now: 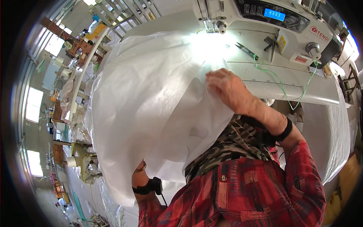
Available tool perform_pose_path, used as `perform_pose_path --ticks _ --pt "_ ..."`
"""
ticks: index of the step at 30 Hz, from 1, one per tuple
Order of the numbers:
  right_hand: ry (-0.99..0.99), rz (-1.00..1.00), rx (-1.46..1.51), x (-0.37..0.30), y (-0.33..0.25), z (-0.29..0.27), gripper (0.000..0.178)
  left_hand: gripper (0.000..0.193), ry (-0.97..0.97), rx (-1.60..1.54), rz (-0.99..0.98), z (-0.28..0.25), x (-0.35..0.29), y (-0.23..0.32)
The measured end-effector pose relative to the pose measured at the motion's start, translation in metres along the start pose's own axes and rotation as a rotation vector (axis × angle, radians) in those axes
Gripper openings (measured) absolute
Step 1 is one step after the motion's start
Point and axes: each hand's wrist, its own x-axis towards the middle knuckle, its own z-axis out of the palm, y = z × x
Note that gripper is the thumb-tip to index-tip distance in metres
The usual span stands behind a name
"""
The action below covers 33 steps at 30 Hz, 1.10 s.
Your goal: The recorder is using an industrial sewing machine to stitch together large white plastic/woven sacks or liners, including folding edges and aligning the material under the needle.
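A large white woven plastic sheet (pixel 151 87) covers the sewing table and hangs down over my lap. Its far edge reaches the lit needle area of a white sewing machine (pixel 295 41). My right hand (pixel 228 90) has its fingers closed on a fold of the sheet, just on the near side of the bright lamp glare. My left hand (pixel 141 165) is low on the left, mostly hidden by the sheet; only the part by the wrist shows, so its fingers cannot be seen. The presser foot area is partly washed out by the light.
Thread snips (pixel 246 50) lie right of the needle, with green thread (pixel 278 81) looping to the machine. A small black tool (pixel 269 47) stands beside them. A printed ruler scale (pixel 268 84) runs along the table front. Metal railings (pixel 130 13) rise behind; cluttered shelving stands left.
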Motion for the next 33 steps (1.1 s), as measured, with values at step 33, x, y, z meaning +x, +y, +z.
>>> perform_pose_path --ticks 33 --pt "-0.398 0.583 1.575 -0.030 -0.086 0.032 0.028 0.026 -0.032 0.179 -0.072 0.045 0.067 0.074"
